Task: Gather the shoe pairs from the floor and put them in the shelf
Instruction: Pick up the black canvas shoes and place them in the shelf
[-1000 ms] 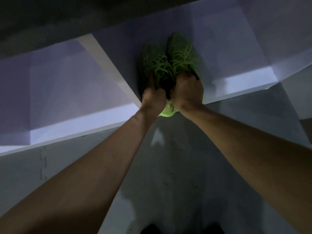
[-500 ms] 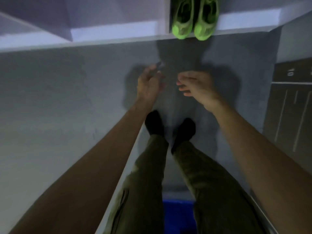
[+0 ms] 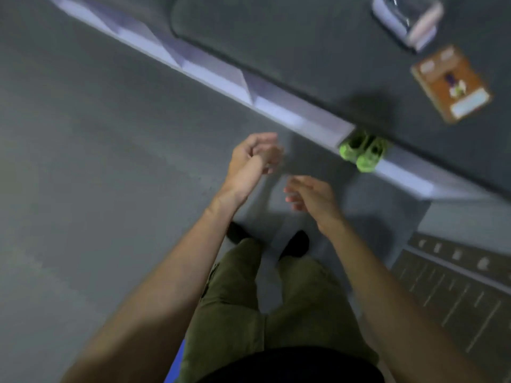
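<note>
A pair of bright green shoes (image 3: 362, 152) stands side by side in a compartment of the low white shelf (image 3: 290, 117), heels poking out over its front edge. My left hand (image 3: 253, 158) hovers over the grey floor, left of the shoes, fingers loosely curled and holding nothing. My right hand (image 3: 312, 199) hangs a little lower and nearer to me, fingers apart and holding nothing. Both hands are well clear of the shelf. The view is blurred by motion.
The shelf's dark top (image 3: 318, 51) carries an orange-brown book (image 3: 450, 84) and a pale clear object (image 3: 406, 17) at the far right. A dark ruled mat (image 3: 456, 286) lies on the floor at right. My legs (image 3: 262, 299) and feet stand below my hands.
A second ago both hands were shut on the green shoes inside the shelf. They have let go and drawn back, and the view has swung so the shelf runs diagonally.
</note>
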The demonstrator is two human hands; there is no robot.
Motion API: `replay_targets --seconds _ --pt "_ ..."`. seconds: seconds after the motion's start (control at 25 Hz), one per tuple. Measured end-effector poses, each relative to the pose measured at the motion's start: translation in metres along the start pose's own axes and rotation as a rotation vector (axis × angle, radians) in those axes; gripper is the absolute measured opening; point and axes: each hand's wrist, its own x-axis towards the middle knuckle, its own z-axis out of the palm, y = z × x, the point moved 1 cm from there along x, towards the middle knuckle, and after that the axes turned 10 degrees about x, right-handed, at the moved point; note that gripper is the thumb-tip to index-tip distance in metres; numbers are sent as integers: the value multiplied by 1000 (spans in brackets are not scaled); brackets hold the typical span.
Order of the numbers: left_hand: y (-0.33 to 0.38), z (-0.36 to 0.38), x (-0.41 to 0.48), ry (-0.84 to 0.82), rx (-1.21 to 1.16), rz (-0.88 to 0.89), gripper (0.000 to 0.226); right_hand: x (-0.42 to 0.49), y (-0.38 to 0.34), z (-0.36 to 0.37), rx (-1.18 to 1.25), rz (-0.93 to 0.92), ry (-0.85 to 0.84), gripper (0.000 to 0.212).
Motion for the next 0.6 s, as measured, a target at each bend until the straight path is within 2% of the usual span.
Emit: replay_targets --seconds 0.16,0.32,0.44,0.6 --pt "-20 -76 -73 220 -100 -65 34 -42 -49 89 -180 -110 -228 8" --pt "-93 -140 -142 368 -245 -234 36 -79 -81 177 -291 -246 -428 11" --pt "-145 -173 -183 490 -361 -287 30 -109 -70 232 -339 -232 -563 12" --pt "-176 -214 -208 561 -493 -279 30 -147 -26 291 -488 -165 -624 15"
